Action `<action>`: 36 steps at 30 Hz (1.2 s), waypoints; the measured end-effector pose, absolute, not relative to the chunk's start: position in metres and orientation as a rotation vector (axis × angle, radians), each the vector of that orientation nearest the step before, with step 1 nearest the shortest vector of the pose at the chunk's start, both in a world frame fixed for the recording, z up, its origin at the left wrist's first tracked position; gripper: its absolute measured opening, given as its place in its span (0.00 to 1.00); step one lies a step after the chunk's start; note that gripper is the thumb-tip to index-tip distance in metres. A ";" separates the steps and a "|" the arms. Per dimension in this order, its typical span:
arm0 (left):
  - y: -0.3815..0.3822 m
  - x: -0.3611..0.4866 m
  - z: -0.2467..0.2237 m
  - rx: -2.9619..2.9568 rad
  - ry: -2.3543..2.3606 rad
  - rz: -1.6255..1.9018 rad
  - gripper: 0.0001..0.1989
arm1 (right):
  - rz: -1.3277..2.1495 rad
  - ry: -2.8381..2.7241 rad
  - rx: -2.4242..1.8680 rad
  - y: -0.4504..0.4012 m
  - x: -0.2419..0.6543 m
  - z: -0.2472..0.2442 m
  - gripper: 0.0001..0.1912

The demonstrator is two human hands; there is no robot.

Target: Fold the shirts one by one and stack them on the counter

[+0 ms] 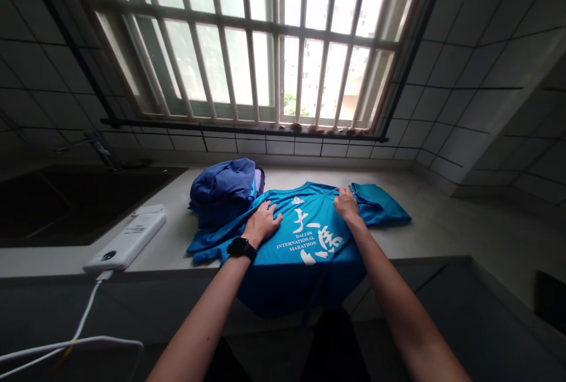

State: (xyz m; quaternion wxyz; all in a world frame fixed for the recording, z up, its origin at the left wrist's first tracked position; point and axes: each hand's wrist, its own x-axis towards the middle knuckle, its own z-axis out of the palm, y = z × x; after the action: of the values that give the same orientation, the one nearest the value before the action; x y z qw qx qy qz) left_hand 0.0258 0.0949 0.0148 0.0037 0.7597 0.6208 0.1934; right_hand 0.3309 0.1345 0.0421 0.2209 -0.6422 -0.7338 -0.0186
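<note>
A blue T-shirt (296,276) with white "Dalian International Marathon" lettering lies spread on the counter, front up, its lower part hanging over the front edge. My left hand (263,223) rests flat on it near the left shoulder, fingers stretched out. At the right shoulder, the fingers of my right hand (346,202) are bent and closed on the fabric. Just beyond that hand lies a bunched teal piece of cloth (382,205); whether it is part of the shirt I cannot tell. A dark blue pile of clothes (223,190) sits behind the left sleeve.
A white power bank (126,240) with a plugged-in white cable (86,311) lies on the pale counter (442,223) at left. Farther left is a dark sink (66,205) with a tap (104,149). A barred window (247,40) stands behind the counter.
</note>
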 end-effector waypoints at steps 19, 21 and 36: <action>0.094 0.029 0.020 2.243 2.047 0.666 0.30 | 0.034 -1.304 -2.259 0.119 0.438 0.080 0.22; 0.095 0.029 0.019 2.241 2.038 0.668 0.30 | 0.078 -1.283 -2.241 0.119 0.441 0.082 0.22; 0.093 0.029 0.019 2.241 2.018 0.684 0.30 | 0.706 -1.552 -1.749 0.116 0.370 0.104 0.21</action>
State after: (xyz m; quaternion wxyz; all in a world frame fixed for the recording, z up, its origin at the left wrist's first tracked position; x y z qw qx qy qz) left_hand 0.0291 0.0934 0.0195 0.0246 0.7246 0.6523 0.2210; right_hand 0.3704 0.1162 0.1038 0.3427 -0.6727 -0.5969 0.2717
